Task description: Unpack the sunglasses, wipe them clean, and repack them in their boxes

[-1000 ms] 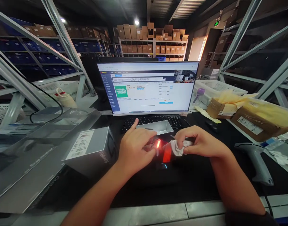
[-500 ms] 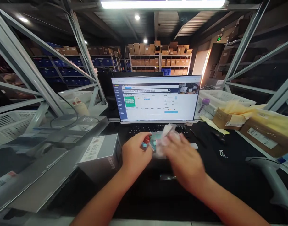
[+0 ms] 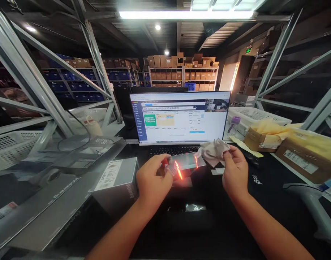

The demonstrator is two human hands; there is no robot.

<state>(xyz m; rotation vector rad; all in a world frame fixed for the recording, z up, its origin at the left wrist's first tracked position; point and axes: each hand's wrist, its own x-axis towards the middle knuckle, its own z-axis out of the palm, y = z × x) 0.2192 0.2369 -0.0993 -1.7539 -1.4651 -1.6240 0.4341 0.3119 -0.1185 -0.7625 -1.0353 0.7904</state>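
Observation:
My left hand [image 3: 154, 177] is closed on the left edge of a shiny, see-through rectangular plate [image 3: 185, 162]. Bright red-orange streaks gleam across the plate, which is tilted above the desk in front of the keyboard [image 3: 165, 149]. To its right, my right hand [image 3: 235, 171] pinches a grey wiping cloth [image 3: 214, 151] with zigzag edges. The cloth hangs bunched from the fingers, its left end close to the plate; whether they touch I cannot tell. Below the hands a small glossy clear piece [image 3: 195, 207] lies on the black desk mat [image 3: 181, 234].
A grey box [image 3: 115, 184] with a white label stands beside my left hand, with larger grey boxes [image 3: 51, 202] further left. A monitor [image 3: 181, 119] rises behind the keyboard. On the right are a mouse [image 3: 250, 160], a barcode scanner [image 3: 306, 206] and cardboard boxes [image 3: 301, 159].
My right hand has moved right, off the plate, drawing the cloth with it. The plate stays in my left hand and now shows red streaks. An area on the screen has turned yellowish.

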